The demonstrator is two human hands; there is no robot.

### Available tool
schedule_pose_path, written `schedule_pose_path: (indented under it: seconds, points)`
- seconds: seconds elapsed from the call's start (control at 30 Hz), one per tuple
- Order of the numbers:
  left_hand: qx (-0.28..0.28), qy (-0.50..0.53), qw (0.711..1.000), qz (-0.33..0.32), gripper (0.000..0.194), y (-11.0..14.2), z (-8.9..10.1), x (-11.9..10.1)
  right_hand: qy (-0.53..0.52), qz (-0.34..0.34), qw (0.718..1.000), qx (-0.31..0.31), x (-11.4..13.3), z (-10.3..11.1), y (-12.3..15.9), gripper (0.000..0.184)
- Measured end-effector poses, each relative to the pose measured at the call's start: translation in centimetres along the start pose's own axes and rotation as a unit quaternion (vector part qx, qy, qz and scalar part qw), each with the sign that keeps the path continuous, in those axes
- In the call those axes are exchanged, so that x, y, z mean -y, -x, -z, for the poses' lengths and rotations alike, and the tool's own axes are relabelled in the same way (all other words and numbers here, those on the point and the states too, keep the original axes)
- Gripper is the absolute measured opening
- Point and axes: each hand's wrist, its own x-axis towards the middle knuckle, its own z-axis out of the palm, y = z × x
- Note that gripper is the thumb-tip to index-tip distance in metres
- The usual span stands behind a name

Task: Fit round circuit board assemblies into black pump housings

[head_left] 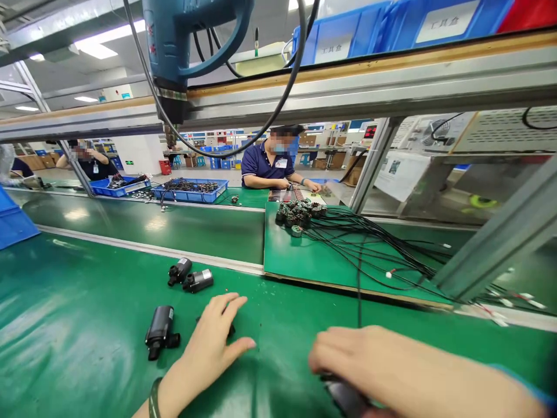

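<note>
My left hand [213, 332] is over the green mat with its thumb and fingers spread, holding nothing. Behind its fingers a small black part [231, 330] shows, mostly hidden. To the left of that hand stands a black pump [159, 328] with two ports. Farther back, a pair of similar pumps, one [178, 271] beside the other [198, 281], lie close together. My right hand [354, 354] is closed around a dark pump [343, 395], partly covered and blurred. A black cable [359, 284] runs from the raised board down to this hand.
On the raised green board [313, 261] lies a pile of round wired parts [300, 212] with long black cables. A heat gun [174, 52] hangs overhead from the shelf rail [278, 107]. A metal post [500, 226] rises at right. A co-worker [272, 159] sits opposite, near blue trays [195, 196].
</note>
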Motion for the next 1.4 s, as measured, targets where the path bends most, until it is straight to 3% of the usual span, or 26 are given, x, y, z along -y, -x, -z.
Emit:
schedule_pose_path:
  seconds: [0.03, 0.1, 0.13, 0.2, 0.3, 0.4, 0.47, 0.57, 0.67, 0.77, 0.83, 0.93, 1.07, 1.17, 1.3, 1.4]
  points:
    - [0.021, 0.067, 0.997, -0.029, 0.073, 0.2, -0.6, -0.4, 0.049, -0.02, 0.997, 0.059, 0.7, -1.9, -1.5, 0.044]
    - [0.094, 0.18, 0.978, -0.042, 0.091, 0.5, -1.8, -1.2, 0.131, 0.01, 0.99, 0.055, 1.1, -5.2, -4.3, 0.042]
    - [0.133, 0.211, 0.968, -0.034, 0.101, 0.6, -2.4, -1.6, 0.102, 0.012, 0.994, 0.037, 0.8, -6.5, -5.2, 0.033]
    - [0.17, 0.23, 0.958, -0.038, 0.107, 0.7, -3.5, -1.9, 0.019, 0.012, 1.0, -0.008, -0.5, -8.0, -5.9, 0.057]
    - [0.164, 0.231, 0.956, -0.079, 0.101, 0.5, -4.5, -2.1, -0.17, 0.017, 0.982, -0.085, -3.1, -8.8, -4.6, 0.09]
    - [0.157, 0.259, 0.951, -0.057, 0.091, 0.2, -4.9, -2.6, -0.262, -0.085, 0.959, -0.07, -4.8, -9.7, -3.0, 0.097]
    - [0.15, 0.27, 0.951, -0.033, 0.077, 0.0, -5.0, -3.4, -0.283, -0.118, 0.947, -0.094, -4.9, -10.7, -2.7, 0.075]
    - [0.156, 0.272, 0.949, -0.018, 0.061, -0.2, -5.2, -4.7, -0.346, -0.078, 0.919, -0.171, -4.3, -12.0, -2.8, 0.048]
    - [0.138, 0.274, 0.95, -0.055, 0.062, -0.3, -5.9, -5.3, -0.359, -0.043, 0.91, -0.204, -3.8, -12.3, -2.5, 0.057]
    - [0.059, 0.302, 0.948, -0.083, 0.064, -0.2, -6.9, -5.2, -0.293, -0.116, 0.934, -0.167, -3.9, -12.5, -1.8, 0.075]
    - [0.034, 0.327, 0.941, -0.072, 0.064, 0.0, -7.4, -4.9, -0.29, -0.149, 0.932, -0.159, -4.0, -12.8, -1.7, 0.069]
    - [0.034, 0.305, 0.949, -0.064, 0.063, 0.1, -7.8, -4.7, -0.303, -0.142, 0.923, -0.193, -3.9, -13.4, -2.2, 0.043]
    - [0.043, 0.261, 0.964, -0.029, 0.072, -0.1, -7.9, -4.5, -0.271, -0.074, 0.94, -0.191, -2.9, -13.5, -3.3, 0.036]
    - [0.042, 0.265, 0.963, -0.029, 0.074, -0.1, -8.1, -4.2, -0.226, -0.067, 0.957, -0.172, -2.1, -13.0, -3.6, 0.033]
    - [0.026, 0.269, 0.958, -0.099, 0.06, -0.2, -8.3, -3.8, -0.255, -0.106, 0.95, -0.148, -1.7, -13.0, -3.4, 0.033]
    - [0.046, 0.254, 0.965, -0.05, 0.047, -0.3, -8.5, -3.9, -0.291, -0.113, 0.935, -0.171, -2.0, -13.9, -3.4, 0.044]
